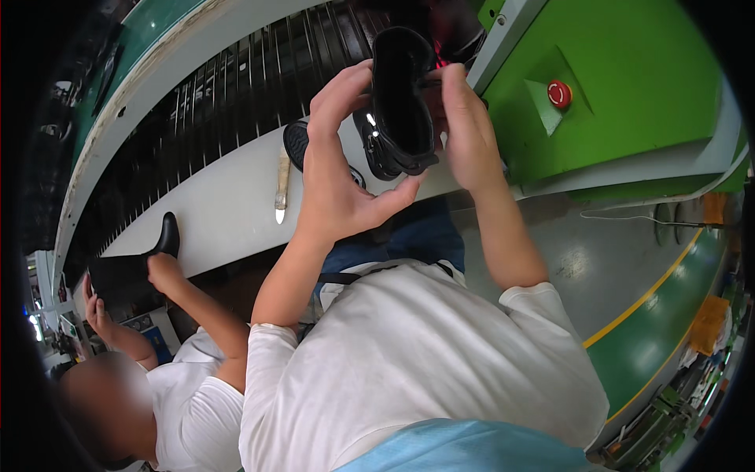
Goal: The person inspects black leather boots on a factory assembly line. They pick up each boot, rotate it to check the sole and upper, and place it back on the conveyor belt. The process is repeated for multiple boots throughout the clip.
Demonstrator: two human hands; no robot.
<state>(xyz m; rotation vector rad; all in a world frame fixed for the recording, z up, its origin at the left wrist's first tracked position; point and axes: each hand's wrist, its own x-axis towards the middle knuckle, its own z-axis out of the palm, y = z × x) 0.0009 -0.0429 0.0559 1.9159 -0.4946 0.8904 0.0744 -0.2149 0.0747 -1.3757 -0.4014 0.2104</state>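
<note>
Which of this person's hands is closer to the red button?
The right hand, left of the red button and slightly lower in view. The left hand is farther left, across the black boot.

No readable words or numbers; a red button (559,94) on the green machine (645,86), right of the right hand (470,130), bears pale marks; too small to make out.
</note>
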